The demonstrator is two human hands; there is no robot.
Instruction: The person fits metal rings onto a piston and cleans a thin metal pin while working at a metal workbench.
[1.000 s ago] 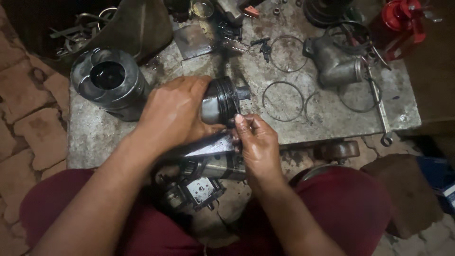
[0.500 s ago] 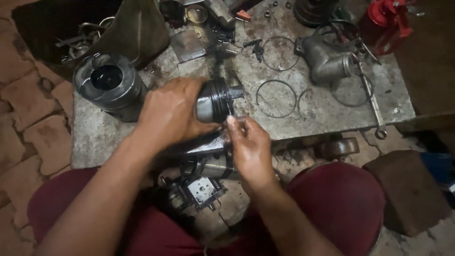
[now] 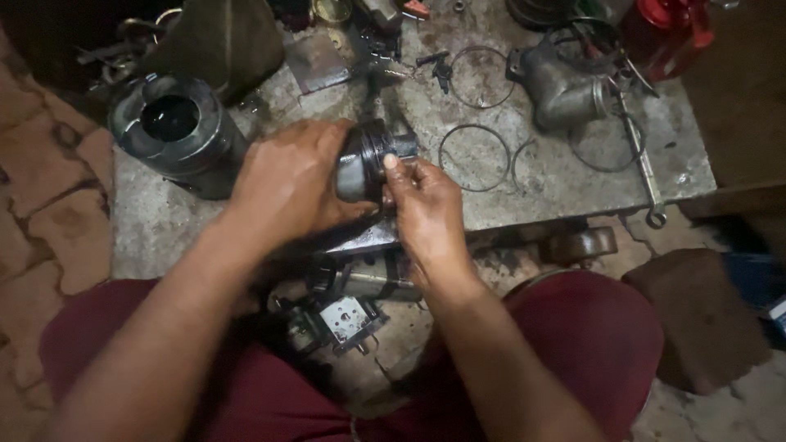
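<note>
My left hand (image 3: 288, 182) wraps around a dark metal piston (image 3: 366, 157) and holds it over the stone slab (image 3: 524, 180). My right hand (image 3: 423, 205) is at the piston's grooved side, thumb pressed on the ring grooves, fingers curled under it. I cannot tell whether a ring is pinched in those fingers. The piston's rod end (image 3: 403, 146) pokes out to the right. Two loose thin piston rings (image 3: 473, 157) (image 3: 481, 76) lie flat on the slab to the right of my hands.
A grey cylinder sleeve (image 3: 176, 135) stands at the slab's left. A cast metal elbow (image 3: 561, 86), a long spanner (image 3: 643, 176), a red can (image 3: 667, 29) and small tools sit at the back and right. An engine part (image 3: 344, 315) lies on the floor between my knees.
My right hand has risen from below the piston to its grooved side, thumb now on the grooves. The left hand has kept its hold on the piston.
</note>
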